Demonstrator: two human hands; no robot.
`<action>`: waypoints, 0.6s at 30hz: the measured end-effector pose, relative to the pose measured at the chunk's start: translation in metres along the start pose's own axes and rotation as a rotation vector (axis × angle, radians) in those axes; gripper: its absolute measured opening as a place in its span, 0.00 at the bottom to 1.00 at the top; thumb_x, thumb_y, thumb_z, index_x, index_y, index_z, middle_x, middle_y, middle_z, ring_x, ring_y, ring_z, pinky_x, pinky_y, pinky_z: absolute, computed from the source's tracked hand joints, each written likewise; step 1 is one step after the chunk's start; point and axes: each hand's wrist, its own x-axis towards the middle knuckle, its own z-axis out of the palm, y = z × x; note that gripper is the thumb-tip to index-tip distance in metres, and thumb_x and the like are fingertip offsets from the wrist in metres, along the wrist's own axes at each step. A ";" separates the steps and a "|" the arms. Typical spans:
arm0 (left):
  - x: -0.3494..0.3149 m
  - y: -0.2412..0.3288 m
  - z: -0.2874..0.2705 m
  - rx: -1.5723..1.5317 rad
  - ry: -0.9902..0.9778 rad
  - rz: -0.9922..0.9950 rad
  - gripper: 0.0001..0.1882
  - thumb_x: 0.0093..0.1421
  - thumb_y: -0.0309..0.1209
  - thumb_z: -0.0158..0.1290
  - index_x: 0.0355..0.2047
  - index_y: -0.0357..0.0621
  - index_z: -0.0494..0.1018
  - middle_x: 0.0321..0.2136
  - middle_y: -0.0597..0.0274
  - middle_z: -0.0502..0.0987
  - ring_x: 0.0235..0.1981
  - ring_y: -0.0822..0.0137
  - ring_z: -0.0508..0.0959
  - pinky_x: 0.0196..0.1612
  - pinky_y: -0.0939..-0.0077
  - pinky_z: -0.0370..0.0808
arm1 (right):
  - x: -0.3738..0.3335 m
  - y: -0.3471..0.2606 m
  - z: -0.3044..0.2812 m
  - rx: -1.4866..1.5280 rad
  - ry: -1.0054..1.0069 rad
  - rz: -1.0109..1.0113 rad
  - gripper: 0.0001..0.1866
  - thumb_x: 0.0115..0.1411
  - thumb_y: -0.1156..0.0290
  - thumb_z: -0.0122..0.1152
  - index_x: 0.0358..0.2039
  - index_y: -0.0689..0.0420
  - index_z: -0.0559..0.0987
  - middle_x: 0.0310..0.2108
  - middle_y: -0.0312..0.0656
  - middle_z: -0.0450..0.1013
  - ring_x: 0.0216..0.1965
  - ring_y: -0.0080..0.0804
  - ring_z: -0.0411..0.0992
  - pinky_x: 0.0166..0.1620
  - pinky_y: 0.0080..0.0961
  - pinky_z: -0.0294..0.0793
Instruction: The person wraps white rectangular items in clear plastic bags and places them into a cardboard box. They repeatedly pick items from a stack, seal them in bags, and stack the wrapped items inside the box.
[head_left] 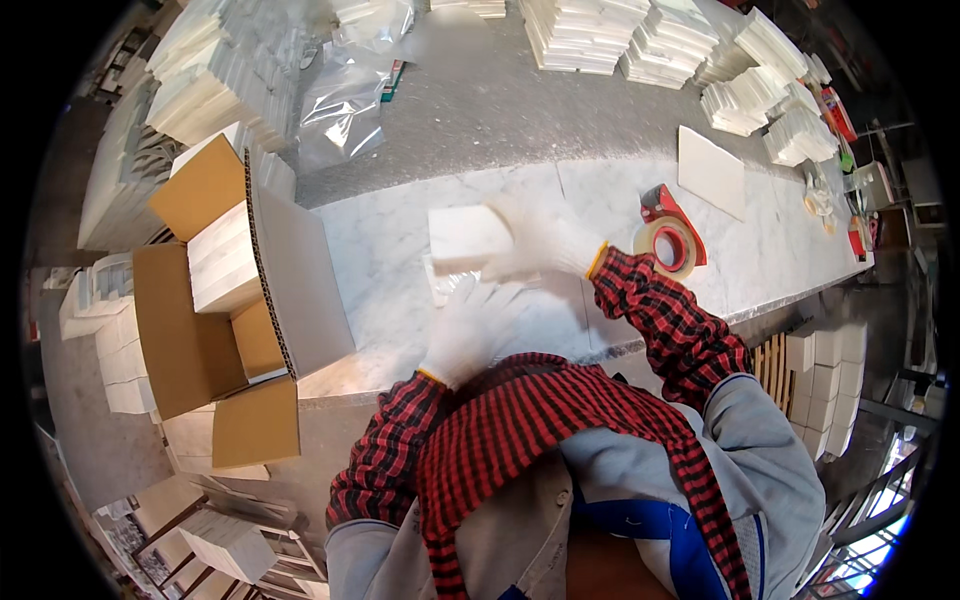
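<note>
Both my hands wear white gloves and work over the marble-patterned worktop. A white rectangular block is in front of me, its right end between the fingers and thumb of my right hand, which is smeared by motion. Just below the block is a crumpled piece of clear plastic. My left hand is at the near side of that plastic, palm down, with its fingers stretched out toward it. Whether the block touches the plastic is hard to see.
To the left, an open cardboard box holds white slabs. A red tape dispenser stands right of my right hand, near a flat white sheet. Clear plastic bags and stacked white slabs line the back.
</note>
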 end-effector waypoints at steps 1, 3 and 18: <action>0.000 0.002 -0.009 0.006 -0.010 0.022 0.20 0.64 0.43 0.54 0.55 0.55 0.75 0.48 0.68 0.75 0.53 0.63 0.73 0.59 0.60 0.68 | 0.002 0.007 0.015 0.021 0.027 -0.059 0.46 0.43 0.44 0.80 0.57 0.60 0.76 0.51 0.57 0.74 0.56 0.57 0.72 0.60 0.46 0.72; -0.008 0.002 0.001 -0.073 -0.049 0.005 0.23 0.64 0.44 0.55 0.58 0.54 0.74 0.51 0.65 0.75 0.55 0.60 0.73 0.61 0.58 0.66 | 0.003 0.009 0.029 -0.031 0.080 -0.181 0.44 0.43 0.45 0.80 0.54 0.60 0.76 0.50 0.56 0.74 0.55 0.57 0.72 0.58 0.47 0.73; 0.034 -0.034 -0.087 -0.294 -0.135 -0.360 0.36 0.54 0.40 0.70 0.59 0.36 0.71 0.53 0.40 0.75 0.57 0.42 0.74 0.60 0.52 0.72 | -0.023 0.013 0.044 -0.155 0.249 -0.335 0.41 0.47 0.45 0.73 0.58 0.54 0.74 0.56 0.57 0.71 0.57 0.56 0.70 0.56 0.53 0.69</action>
